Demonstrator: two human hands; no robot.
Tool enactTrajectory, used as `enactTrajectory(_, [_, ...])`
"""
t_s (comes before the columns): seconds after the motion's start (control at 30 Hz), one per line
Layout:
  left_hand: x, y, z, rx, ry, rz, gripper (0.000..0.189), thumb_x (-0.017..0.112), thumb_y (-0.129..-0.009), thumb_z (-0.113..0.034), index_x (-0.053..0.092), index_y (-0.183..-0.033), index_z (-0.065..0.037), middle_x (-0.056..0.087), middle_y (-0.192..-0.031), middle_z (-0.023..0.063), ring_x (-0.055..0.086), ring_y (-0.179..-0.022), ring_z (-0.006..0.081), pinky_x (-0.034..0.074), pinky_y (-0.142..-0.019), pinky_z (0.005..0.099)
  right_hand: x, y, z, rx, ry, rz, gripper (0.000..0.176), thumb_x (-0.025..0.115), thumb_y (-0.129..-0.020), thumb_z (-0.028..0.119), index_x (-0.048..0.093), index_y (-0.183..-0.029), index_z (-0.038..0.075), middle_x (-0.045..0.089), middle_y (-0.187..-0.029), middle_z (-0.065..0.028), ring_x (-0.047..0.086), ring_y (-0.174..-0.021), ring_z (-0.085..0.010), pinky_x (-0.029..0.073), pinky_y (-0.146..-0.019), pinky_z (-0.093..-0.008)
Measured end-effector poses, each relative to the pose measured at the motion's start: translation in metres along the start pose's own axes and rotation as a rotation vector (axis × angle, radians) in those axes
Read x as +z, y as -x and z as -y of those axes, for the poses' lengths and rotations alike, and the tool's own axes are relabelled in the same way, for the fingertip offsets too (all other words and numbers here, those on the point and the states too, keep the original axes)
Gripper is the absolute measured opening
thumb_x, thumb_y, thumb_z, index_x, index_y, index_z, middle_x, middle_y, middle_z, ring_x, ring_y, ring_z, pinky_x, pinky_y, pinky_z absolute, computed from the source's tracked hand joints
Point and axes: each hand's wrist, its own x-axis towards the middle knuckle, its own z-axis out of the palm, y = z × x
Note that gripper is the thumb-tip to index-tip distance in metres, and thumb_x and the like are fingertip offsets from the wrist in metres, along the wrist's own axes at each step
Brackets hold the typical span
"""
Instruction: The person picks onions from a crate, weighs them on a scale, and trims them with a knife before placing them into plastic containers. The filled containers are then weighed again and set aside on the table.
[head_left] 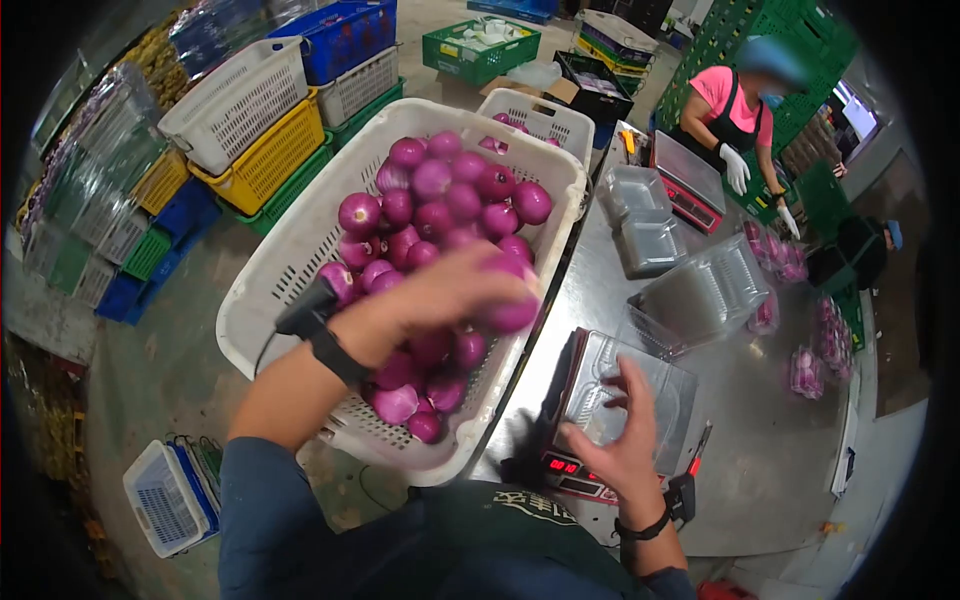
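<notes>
My left hand (pixel 455 287), smeared by motion, is over the white crate (pixel 262 262) of peeled red onions (pixel 432 180). Its fingers curl round a red onion (pixel 512 312) near the crate's right side. To the right, my right hand (pixel 625 450) is open, thumb and fingers spread over an open clear plastic box (pixel 597 372). That box rests on a digital scale (pixel 575 478) with a lit red display. Both wrists wear black straps.
On the steel table (pixel 740 470) are stacked clear plastic boxes (pixel 705 290), packed onions (pixel 822 340) and a second red scale (pixel 690 200). A co-worker in white gloves (pixel 735 168) stands across it. Stacked crates (pixel 265 150) stand at left.
</notes>
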Motion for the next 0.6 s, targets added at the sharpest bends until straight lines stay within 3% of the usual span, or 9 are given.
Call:
enactTrajectory(0.07, [0.042, -0.001, -0.002, -0.04, -0.153, 0.18, 0.061, 0.072, -0.096, -0.043, 0.053, -0.137, -0.002, 0.066, -0.115, 0.0106, 0.065, -0.101, 0.0157, 0.055, -0.072, 0.0295, 0.014, -0.027, 0.019, -0.076, -0.041, -0.002, 0.098, 0.092, -0.07, 0.016, 0.041, -0.153, 0.002, 0.053, -0.144, -0.0208, 0.061, -0.123, -0.0316, 0.054, -0.092, -0.0396])
enactTrajectory(0.13, [0.071, 0.005, -0.016, -0.068, -0.06, 0.362, 0.082, 0.067, -0.091, -0.069, 0.059, -0.132, 0.002, 0.068, -0.103, 0.0157, 0.063, -0.066, 0.016, 0.05, -0.053, 0.0288, 0.02, -0.035, 0.009, -0.204, -0.143, 0.016, 0.102, 0.09, -0.071, 0.013, 0.036, -0.157, 0.003, 0.05, -0.148, -0.0198, 0.055, -0.136, -0.0323, 0.052, -0.103, -0.0398])
enactTrajectory(0.2, [0.066, -0.008, -0.022, -0.068, -0.081, 0.436, 0.086, 0.061, -0.09, -0.076, 0.061, -0.13, 0.0, 0.07, -0.097, 0.0154, 0.065, -0.068, 0.0158, 0.051, -0.052, 0.0303, 0.017, -0.026, 0.007, 0.004, -0.462, 0.011, 0.101, 0.089, -0.069, 0.01, 0.037, -0.156, 0.002, 0.054, -0.143, -0.018, 0.059, -0.129, -0.0281, 0.053, -0.102, -0.0405])
enactTrajectory(0.27, [0.042, -0.043, -0.016, 0.022, -0.292, 0.244, 0.056, 0.067, -0.097, -0.049, 0.064, -0.128, -0.002, 0.071, -0.108, 0.0137, 0.07, -0.079, 0.0269, 0.057, -0.076, 0.0419, 0.001, -0.012, 0.004, 0.302, -0.68, -0.064, 0.101, 0.089, -0.066, 0.007, 0.039, -0.154, 0.002, 0.06, -0.133, -0.0152, 0.065, -0.118, -0.0246, 0.055, -0.101, -0.0388])
enactTrajectory(0.33, [0.009, -0.088, 0.012, 0.201, -0.756, -0.073, 0.048, 0.073, -0.089, -0.038, 0.067, -0.121, -0.003, 0.071, -0.111, 0.0177, 0.072, -0.093, 0.0339, 0.056, -0.08, 0.0454, -0.011, 0.01, -0.028, 0.461, -0.9, -0.174, 0.09, 0.086, -0.068, 0.026, 0.047, -0.145, -0.001, 0.065, -0.121, -0.013, 0.07, -0.103, -0.0233, 0.061, -0.088, -0.0378])
enactTrajectory(0.4, [-0.014, -0.128, 0.062, 0.241, -1.019, -0.219, 0.051, 0.077, -0.078, -0.026, 0.064, -0.124, -0.006, 0.067, -0.117, 0.0233, 0.068, -0.105, 0.0412, 0.055, -0.088, 0.0503, -0.025, 0.027, -0.041, 0.571, -0.952, -0.224, 0.078, 0.081, -0.072, 0.042, 0.057, -0.131, -0.003, 0.069, -0.109, -0.0147, 0.071, -0.098, -0.0278, 0.062, -0.075, -0.0416])
enactTrajectory(0.47, [-0.016, -0.15, 0.101, 0.205, -1.115, -0.221, 0.054, 0.078, -0.076, -0.023, 0.062, -0.126, -0.009, 0.065, -0.117, 0.0231, 0.066, -0.105, 0.0425, 0.055, -0.089, 0.0518, -0.034, 0.045, -0.056, 0.556, -0.949, -0.269, 0.077, 0.076, -0.077, 0.049, 0.057, -0.132, -0.001, 0.07, -0.114, -0.0192, 0.073, -0.088, -0.0322, 0.061, -0.067, -0.0435])
enactTrajectory(0.6, [-0.007, -0.169, 0.126, 0.228, -1.294, -0.219, 0.066, 0.081, -0.072, -0.017, 0.056, -0.133, -0.016, 0.059, -0.117, 0.0221, 0.062, -0.103, 0.0449, 0.054, -0.091, 0.0526, -0.044, 0.069, -0.067, 0.617, -0.929, -0.433, 0.077, 0.074, -0.078, 0.052, 0.057, -0.133, 0.0, 0.069, -0.116, -0.0183, 0.072, -0.095, -0.0341, 0.061, -0.072, -0.0457])
